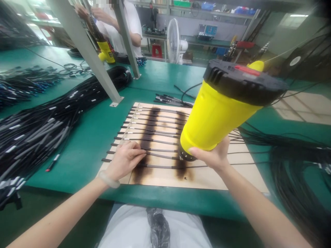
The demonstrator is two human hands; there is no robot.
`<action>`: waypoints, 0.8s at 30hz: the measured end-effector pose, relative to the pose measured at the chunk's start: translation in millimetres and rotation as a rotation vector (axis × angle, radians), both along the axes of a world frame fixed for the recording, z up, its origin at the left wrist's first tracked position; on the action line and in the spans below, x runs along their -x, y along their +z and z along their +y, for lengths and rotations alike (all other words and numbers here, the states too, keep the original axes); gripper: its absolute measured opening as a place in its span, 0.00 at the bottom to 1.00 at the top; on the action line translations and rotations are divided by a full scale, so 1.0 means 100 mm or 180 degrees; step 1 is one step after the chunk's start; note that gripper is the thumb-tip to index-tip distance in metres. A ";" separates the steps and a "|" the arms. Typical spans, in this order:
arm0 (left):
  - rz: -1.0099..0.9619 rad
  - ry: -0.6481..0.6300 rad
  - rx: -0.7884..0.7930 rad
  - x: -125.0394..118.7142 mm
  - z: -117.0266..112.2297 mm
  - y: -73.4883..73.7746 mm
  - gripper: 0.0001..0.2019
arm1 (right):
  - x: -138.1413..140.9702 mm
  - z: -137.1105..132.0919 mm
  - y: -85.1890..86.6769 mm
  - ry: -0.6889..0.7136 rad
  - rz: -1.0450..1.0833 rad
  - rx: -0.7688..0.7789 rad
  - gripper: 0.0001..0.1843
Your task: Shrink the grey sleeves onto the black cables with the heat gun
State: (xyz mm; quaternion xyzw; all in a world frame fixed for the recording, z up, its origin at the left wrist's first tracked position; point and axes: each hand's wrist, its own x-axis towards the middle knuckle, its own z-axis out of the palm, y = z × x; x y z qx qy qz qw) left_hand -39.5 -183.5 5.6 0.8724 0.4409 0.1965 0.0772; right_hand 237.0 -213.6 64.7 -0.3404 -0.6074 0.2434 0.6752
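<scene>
slanting up from right grip [217, 155]: yellow heat gun [216, 112]

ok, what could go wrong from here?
1. The left hand pinches a cable near the nozzle of the yellow heat gun; stray hot air could burn those fingers.
2. Neighbouring cables lie close by and might overheat too.
3. The wooden board already shows dark scorch bands; more heat could char it further.

Yellow heat gun [214, 117], black cap [240, 84] — black-and-grey cables [162, 167] — pale board [161, 178], dark stripes [181, 173]
</scene>
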 end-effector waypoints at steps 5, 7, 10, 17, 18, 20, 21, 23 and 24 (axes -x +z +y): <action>0.0022 -0.0005 -0.0029 0.00 0.02 0.00 0.14 | -0.01 0.07 -0.01 0.0053 0.0004 0.0110 0.24; 0.0048 0.0040 -0.0025 0.00 0.02 0.01 0.14 | -0.02 0.10 -0.03 0.0031 0.0043 0.0135 0.25; 0.0048 0.0032 -0.0026 0.00 0.02 0.01 0.14 | -0.03 0.11 -0.06 0.0024 0.0059 0.0144 0.26; -0.0044 0.0001 -0.0006 0.00 0.01 0.02 0.15 | -0.02 -0.01 0.00 0.0064 -0.0100 0.0117 0.22; -0.0077 -0.0007 -0.0011 0.00 0.01 0.02 0.15 | -0.02 -0.04 0.01 0.0121 -0.0136 0.0087 0.20; -0.0132 -0.0012 -0.0032 0.01 0.00 0.01 0.14 | -0.03 -0.10 0.02 0.0186 -0.0257 0.0023 0.17; -0.0144 -0.0007 -0.0045 0.01 0.00 0.00 0.14 | -0.03 -0.12 0.02 0.0154 -0.0311 0.0001 0.15; -0.0145 -0.0017 -0.0051 0.01 -0.01 0.00 0.14 | -0.03 -0.16 0.02 0.0100 -0.0385 -0.0009 0.14; -0.0144 -0.0025 -0.0046 0.02 -0.01 0.00 0.14 | -0.04 -0.17 0.01 0.0103 -0.0388 -0.0005 0.14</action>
